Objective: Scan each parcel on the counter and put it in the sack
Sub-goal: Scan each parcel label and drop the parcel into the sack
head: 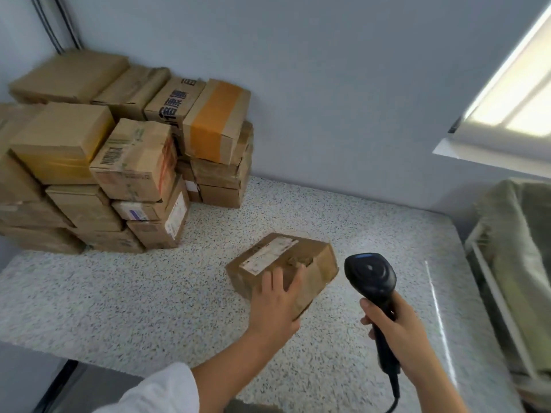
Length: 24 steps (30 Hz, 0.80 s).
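Near centre of speckled grey counter: brown cardboard parcel, left hand flat on top. Black handheld scanner gripped in right hand beside it. Scan likely pending. Far left, stack of brown cardboard boxes yet to do. At right, pale fabric sack, contents hidden.
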### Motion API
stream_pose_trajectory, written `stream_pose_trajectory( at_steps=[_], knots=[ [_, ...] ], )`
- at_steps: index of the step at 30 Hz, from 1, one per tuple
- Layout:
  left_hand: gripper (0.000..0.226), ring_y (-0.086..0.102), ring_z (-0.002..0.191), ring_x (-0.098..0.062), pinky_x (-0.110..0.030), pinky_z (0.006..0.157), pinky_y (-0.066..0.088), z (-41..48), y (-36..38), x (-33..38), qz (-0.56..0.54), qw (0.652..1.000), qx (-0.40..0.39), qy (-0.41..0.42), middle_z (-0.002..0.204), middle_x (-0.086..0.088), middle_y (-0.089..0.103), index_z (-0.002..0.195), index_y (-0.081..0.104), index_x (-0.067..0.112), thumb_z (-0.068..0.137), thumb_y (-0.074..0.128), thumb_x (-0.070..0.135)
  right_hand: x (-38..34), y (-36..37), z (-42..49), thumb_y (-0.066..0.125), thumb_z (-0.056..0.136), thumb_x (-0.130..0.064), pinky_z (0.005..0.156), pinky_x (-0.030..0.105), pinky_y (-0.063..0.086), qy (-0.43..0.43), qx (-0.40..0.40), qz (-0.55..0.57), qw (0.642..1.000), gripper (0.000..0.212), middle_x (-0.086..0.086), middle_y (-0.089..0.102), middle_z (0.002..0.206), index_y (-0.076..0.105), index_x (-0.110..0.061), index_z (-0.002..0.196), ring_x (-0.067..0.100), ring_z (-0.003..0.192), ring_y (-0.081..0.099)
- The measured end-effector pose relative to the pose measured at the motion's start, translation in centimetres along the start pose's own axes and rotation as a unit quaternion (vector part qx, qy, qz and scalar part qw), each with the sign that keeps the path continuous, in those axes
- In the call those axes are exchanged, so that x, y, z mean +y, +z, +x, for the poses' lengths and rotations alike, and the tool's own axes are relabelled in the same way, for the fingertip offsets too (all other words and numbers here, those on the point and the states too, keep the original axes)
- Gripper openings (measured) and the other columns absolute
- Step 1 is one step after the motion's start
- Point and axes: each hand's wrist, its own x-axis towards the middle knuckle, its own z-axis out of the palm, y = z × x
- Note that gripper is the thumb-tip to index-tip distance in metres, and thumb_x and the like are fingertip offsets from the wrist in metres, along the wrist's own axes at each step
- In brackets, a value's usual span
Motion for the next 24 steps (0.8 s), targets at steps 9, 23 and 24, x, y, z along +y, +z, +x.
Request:
stream_pose_trajectory(
  at_steps=[9, 23, 24],
  knots=[
    [0.113, 0.048, 0.092, -0.029, -0.034, 0.049, 0.054, -3.0, 7.8, -7.1, -0.016, 0.994, -0.105, -0.009, 0.107, -0.01, 0.043, 0.12, 0.045, 0.016, 0.019, 0.092, 0.036, 0.5, -0.4, 0.2, 0.066, 0.083, -0.017, 0.057, 0.027, 0.049, 0.002, -0.024, -0.021, 0.999, 0.011, 0.006, 0.064, 0.072, 0.06, -0.022, 0.09, 0.009, 0.058, 0.061],
    [0.11, -0.031, 0.136, -0.037, -0.054, 0.109, 0.027, 3.7, 5.8, -6.1, -0.178, 0.947, -0.247, -0.105, 0.15, -0.005, -0.035, 0.149, 0.003, 0.035, 0.067, 0.069, 0.065, -0.5, 1.0, 1.5, 0.065, 0.084, -0.018, 0.053, 0.016, 0.048, 0.004, -0.096, -0.061, 0.993, 0.008, 0.005, 0.066, 0.072, 0.06, -0.018, 0.091, 0.0, 0.052, 0.058],
    [0.111, -0.032, 0.136, -0.037, -0.052, 0.107, 0.03, 3.8, 5.8, -6.1, -0.16, 0.949, -0.252, -0.1, 0.149, -0.005, -0.036, 0.149, 0.0, 0.036, 0.067, 0.068, 0.065, -0.4, 1.0, 1.6, 0.065, 0.084, -0.018, 0.054, 0.017, 0.047, 0.007, -0.098, -0.062, 0.993, 0.009, 0.005, 0.066, 0.072, 0.06, -0.018, 0.091, 0.0, 0.052, 0.058]
  ],
)
